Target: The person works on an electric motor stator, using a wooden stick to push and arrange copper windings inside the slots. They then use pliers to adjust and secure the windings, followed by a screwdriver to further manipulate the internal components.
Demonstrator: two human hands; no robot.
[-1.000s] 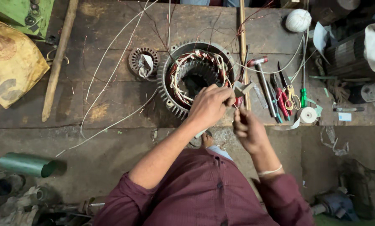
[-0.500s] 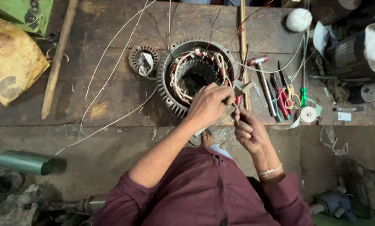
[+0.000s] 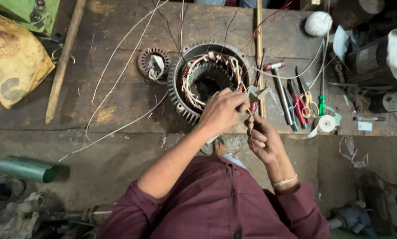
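A wooden stick (image 3: 63,62) lies slanted near the left edge of the wooden bench (image 3: 118,97), beside a yellow sack (image 3: 12,62) at the left edge. A small round metal part (image 3: 154,63) sits mid-bench. A ball of string (image 3: 318,23) rests near the far right corner. A hammer (image 3: 280,88), a green screwdriver (image 3: 322,82) and a roll of tape (image 3: 326,123) lie toward the right. A green tube (image 3: 25,168) lies on the floor (image 3: 118,168) below the bench's front edge.
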